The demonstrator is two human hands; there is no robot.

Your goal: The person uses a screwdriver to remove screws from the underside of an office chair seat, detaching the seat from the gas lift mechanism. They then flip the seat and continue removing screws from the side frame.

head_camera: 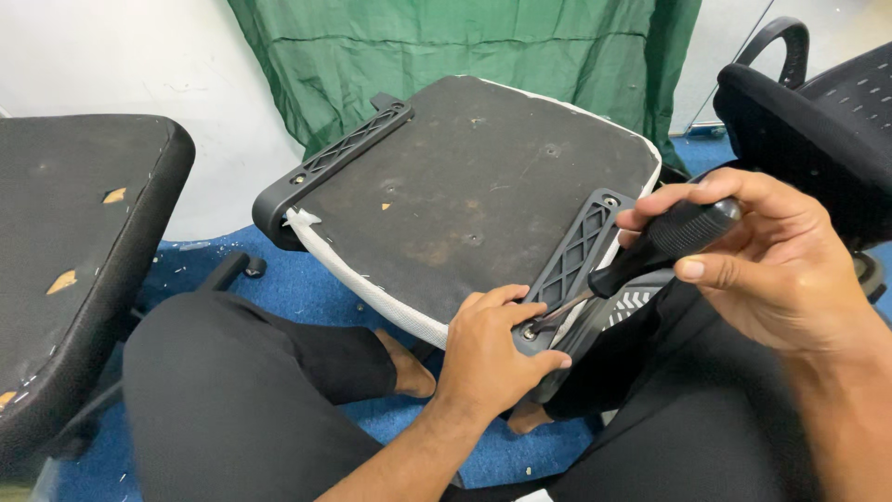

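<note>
An upturned chair seat (465, 186) with a dark underside and white edge rests against my knees. A black ribbed armrest bracket (576, 251) runs along its right side, another bracket (339, 153) along the left. My right hand (771, 265) grips the black handle of a screwdriver (664, 237), whose metal tip meets a screw at the near end of the right bracket. My left hand (492, 358) lies on that near corner, fingers beside the tip, holding the seat.
A worn black chair seat (79, 242) stands at the left. A black mesh chair with armrest (818, 102) is at the right. Green cloth (446, 46) hangs behind. Blue carpet (288, 284) lies under my crossed legs (232, 400).
</note>
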